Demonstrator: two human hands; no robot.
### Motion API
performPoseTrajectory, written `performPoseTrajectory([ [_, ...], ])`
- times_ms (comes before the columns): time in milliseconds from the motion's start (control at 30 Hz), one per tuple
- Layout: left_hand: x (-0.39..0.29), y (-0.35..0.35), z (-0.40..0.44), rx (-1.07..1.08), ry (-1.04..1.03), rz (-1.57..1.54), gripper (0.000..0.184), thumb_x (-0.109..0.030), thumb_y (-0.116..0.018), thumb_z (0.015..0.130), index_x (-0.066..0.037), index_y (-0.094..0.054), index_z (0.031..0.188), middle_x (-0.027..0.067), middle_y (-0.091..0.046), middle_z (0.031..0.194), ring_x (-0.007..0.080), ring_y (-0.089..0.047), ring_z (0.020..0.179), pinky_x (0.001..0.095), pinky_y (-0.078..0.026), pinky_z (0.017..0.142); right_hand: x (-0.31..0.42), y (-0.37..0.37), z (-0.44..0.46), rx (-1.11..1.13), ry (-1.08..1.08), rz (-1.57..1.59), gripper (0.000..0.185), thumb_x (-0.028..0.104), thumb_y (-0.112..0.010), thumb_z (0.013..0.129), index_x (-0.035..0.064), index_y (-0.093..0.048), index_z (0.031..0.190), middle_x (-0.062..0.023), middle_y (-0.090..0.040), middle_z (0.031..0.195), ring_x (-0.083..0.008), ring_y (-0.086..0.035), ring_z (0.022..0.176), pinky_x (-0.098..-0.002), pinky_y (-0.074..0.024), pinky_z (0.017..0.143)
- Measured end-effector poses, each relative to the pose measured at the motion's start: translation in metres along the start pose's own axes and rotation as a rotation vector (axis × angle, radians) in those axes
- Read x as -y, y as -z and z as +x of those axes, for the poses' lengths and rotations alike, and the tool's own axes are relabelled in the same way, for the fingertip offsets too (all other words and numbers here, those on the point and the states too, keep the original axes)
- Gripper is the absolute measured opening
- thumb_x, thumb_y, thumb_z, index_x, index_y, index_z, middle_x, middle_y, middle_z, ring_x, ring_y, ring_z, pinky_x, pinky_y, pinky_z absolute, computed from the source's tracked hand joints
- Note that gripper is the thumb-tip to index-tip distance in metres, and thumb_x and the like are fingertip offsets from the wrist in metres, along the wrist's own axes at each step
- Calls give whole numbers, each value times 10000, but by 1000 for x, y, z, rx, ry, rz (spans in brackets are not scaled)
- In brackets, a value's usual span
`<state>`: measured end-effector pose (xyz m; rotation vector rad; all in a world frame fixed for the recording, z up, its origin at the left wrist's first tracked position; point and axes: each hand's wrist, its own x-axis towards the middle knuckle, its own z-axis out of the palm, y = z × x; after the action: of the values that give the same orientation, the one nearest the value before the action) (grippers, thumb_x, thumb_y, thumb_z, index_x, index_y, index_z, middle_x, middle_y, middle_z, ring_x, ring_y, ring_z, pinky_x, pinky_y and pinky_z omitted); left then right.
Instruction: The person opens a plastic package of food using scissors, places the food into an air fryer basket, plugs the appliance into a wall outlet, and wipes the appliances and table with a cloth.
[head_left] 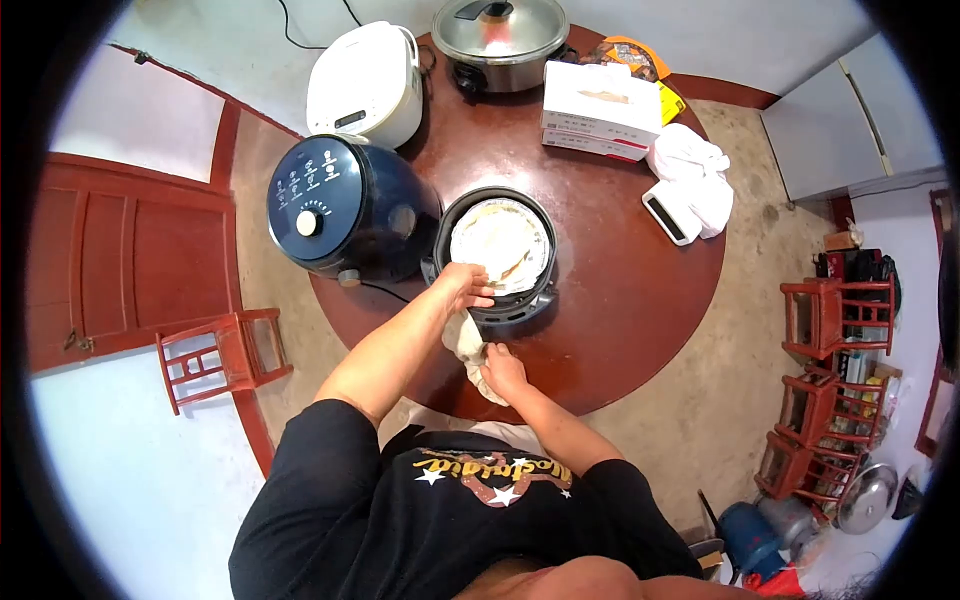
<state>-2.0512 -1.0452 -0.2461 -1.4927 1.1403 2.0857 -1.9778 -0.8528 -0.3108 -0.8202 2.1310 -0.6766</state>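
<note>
A dark air fryer basket (546, 262) sits on the round table, holding a round foil tray (462, 238) with something pale in it. My left hand (468, 286) reaches over the basket's near left rim, fingers stretched toward the tray; whether they touch it I cannot tell. Just below, my right hand (503, 370) is closed on a pale cloth (466, 345), which hangs from the basket's near side past the table edge. The cloth hides anything beneath it there. Left of the basket stands the dark blue air fryer body (375, 215) with its dial.
Behind are a white rice cooker (365, 80), a lidded electric pot (500, 50) and stacked tissue boxes (600, 110). A white bag (690, 165) and a white device (668, 216) lie right on the red table (630, 300). Wooden chairs (225, 355) stand around.
</note>
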Motion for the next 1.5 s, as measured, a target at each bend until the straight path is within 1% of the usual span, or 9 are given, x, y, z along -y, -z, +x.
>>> performPoseTrajectory([
  [200,-3,7,8,69,-3,72,406,-187,-504,861,96,-424,1140,255,-483,1116,335,-537,925,461,-520,721,-2,-6,-1,-34,57,22,225,163,-560,742,10,-522,903,-177,-545,891,-375,-564,822,-448,-460,715],
  [333,-10,8,2,33,-100,221,291,-167,-569,797,63,-489,956,154,-579,777,246,-590,585,355,-527,490,14,23,-21,99,147,215,205,169,-571,737,24,-550,881,-174,-552,848,-367,-565,799,-436,-458,704],
  [567,-6,11,-34,-112,-537,355,320,-116,-559,828,43,-491,1097,107,-599,860,177,-609,755,289,-504,655,52,61,-38,187,235,736,111,27,-579,689,5,-478,728,-36,-444,715,-103,-475,614,-244,-407,549],
  [800,48,65,-129,-193,-818,502,253,-146,-567,846,14,-564,1042,83,-599,979,133,-565,855,252,-456,760,123,107,-48,174,611,908,99,36,-559,700,6,-490,765,-39,-454,751,-116,-455,681,-247,-390,614],
  [933,79,92,-182,114,-410,28,319,-244,-464,917,-3,-528,1116,73,-589,1000,144,-572,874,258,-464,779,139,78,-51,333,567,1123,139,53,-571,726,24,-511,848,-1,-483,799,-79,-440,724,-227,-386,644],
  [1000,84,93,-212,209,-159,-245,374,-314,-371,952,-13,-513,1125,78,-589,986,149,-581,854,274,-482,757,134,48,-53,530,323,1074,298,51,-573,788,-14,-505,1070,-36,-522,1031,-117,-500,948,-270,-407,842],
  [1133,158,146,-171,34,-291,-155,302,-272,-415,944,-13,-554,1016,54,-601,890,129,-579,771,258,-472,685,145,3,-63,564,179,1079,426,44,-547,804,-33,-413,1201,-84,-512,1126,-147,-494,1066,-292,-413,906],
  [1367,161,196,-140,-301,-609,566,264,-269,-579,852,-8,-588,814,54,-598,694,96,-543,667,287,-449,601,125,-62,-64,321,-70,1049,212,83,-534,822,11,-510,1020,-48,-574,932,-101,-545,780,-233,-462,658],
  [1500,111,195,-113,-486,-834,775,316,-353,-544,842,-39,-583,850,162,-606,781,314,-593,730,374,-450,657,100,-76,-65,61,-53,795,176,65,-566,812,25,-529,979,-29,-575,824,-92,-533,721,-229,-451,611],
])
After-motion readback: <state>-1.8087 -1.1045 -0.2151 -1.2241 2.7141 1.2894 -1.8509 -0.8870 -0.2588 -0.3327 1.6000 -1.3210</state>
